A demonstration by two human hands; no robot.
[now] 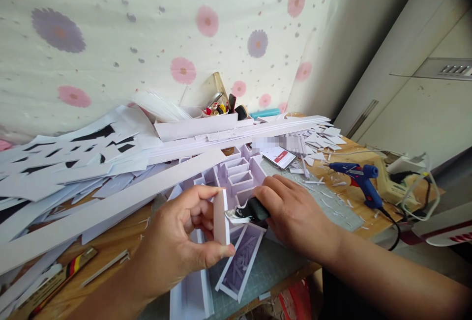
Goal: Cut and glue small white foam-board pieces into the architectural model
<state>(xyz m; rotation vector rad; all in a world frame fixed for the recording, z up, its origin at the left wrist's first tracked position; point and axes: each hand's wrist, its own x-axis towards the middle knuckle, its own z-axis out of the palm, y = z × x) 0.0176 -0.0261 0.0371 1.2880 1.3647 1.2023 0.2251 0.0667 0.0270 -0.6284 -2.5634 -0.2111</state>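
Wooden table (pixel 120 236): left hand (pixel 179 239) pinches one white panel (pixel 221 219), right hand (pixel 291 207) one tool (pixel 257 209).

the small panel (pixel 221 219) is plain white; the tool (pixel 257 209) has a black handle. the glue gun (pixel 363 180) is blue with a red trigger, the roll (pixel 266 113) turquoise, the cutting mat (pixel 344 208) grey-green with a grid, the surface (pixel 123 244) yellowish-brown wood grain. pink and purple flowers and grey specks pattern the white wall sheet (pixel 147 30).
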